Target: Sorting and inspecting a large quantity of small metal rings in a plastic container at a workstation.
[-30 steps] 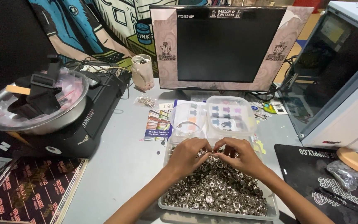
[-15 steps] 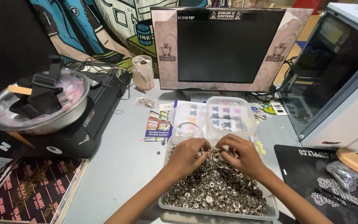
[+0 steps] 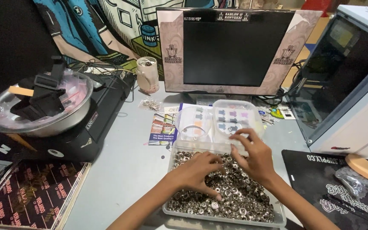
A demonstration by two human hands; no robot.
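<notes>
Both hands work in a clear plastic tray (image 3: pixel 277 215) heaped with small silver metal rings (image 3: pixel 235 200), which sits at the near edge of the grey table (image 3: pixel 124 170). Left hand (image 3: pixel 196 172) lies palm down on the heap, its grip loosely curled, fingers dug among the rings; whether any are pinched cannot be told. Right hand (image 3: pixel 254 155) hovers over the tray's far end with fingers spread, its grip open and holding nothing visible.

Just beyond the tray stand two clear plastic tubs (image 3: pixel 216 121) on a sheet printed with coloured shirt shapes. Left of them lies a blue and multicoloured leaflet (image 3: pixel 160 130). Behind stands a dark monitor (image 3: pixel 233 47) framed in pale printed card. Far left, a steel bowl (image 3: pixel 43 123) rests on a black machine (image 3: pixel 94 127). At right lies a black printed mat (image 3: pixel 320 179).
</notes>
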